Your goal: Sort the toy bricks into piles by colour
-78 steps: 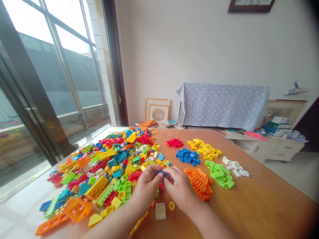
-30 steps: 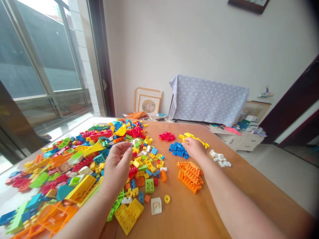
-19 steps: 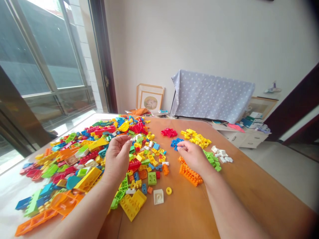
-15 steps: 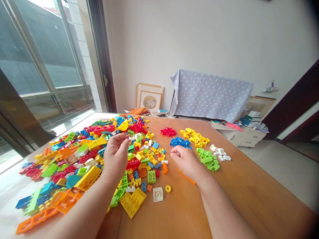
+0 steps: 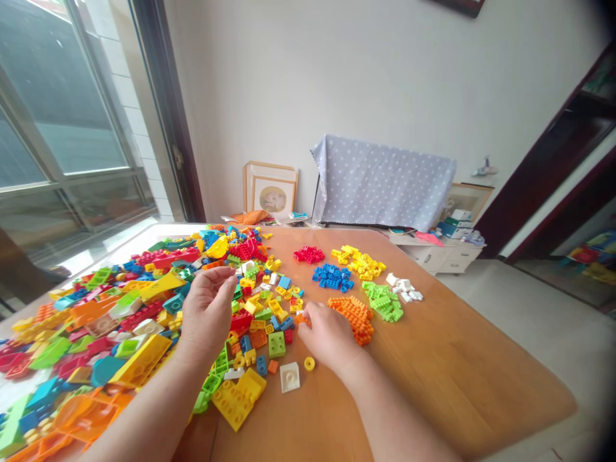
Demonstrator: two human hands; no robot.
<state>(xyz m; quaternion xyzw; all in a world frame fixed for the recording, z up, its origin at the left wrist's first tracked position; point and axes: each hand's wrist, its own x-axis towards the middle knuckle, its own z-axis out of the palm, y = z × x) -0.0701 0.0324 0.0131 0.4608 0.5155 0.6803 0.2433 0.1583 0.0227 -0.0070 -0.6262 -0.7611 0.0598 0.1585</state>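
Note:
My left hand (image 5: 208, 311) hovers over the edge of a big mixed heap of toy building bricks (image 5: 139, 301), its fingers curled toward the thumb. Whatever is between those fingertips, if anything, is hidden. Low over the table, my right hand (image 5: 330, 333) has its thumb and forefinger closed on a small orange brick (image 5: 300, 319) at the heap's right border. Just beyond its knuckles lies a pile of orange bricks (image 5: 353, 317). Further piles are sorted by colour: blue (image 5: 333, 276), red (image 5: 308, 255), yellow (image 5: 360, 262), green (image 5: 384, 300) and white (image 5: 404, 287).
A white block (image 5: 289, 377), a yellow ring (image 5: 309, 364) and a yellow plate brick (image 5: 239, 398) lie near me on the wooden table (image 5: 462, 359). Behind stand framed pictures (image 5: 272, 192), a dotted cloth (image 5: 385, 179) over something, and a low white cabinet (image 5: 450, 256).
The view has turned right, so the scene sits further left. My right hand has moved left and nearer, onto the orange brick, uncovering the orange pile. My left hand stays curled.

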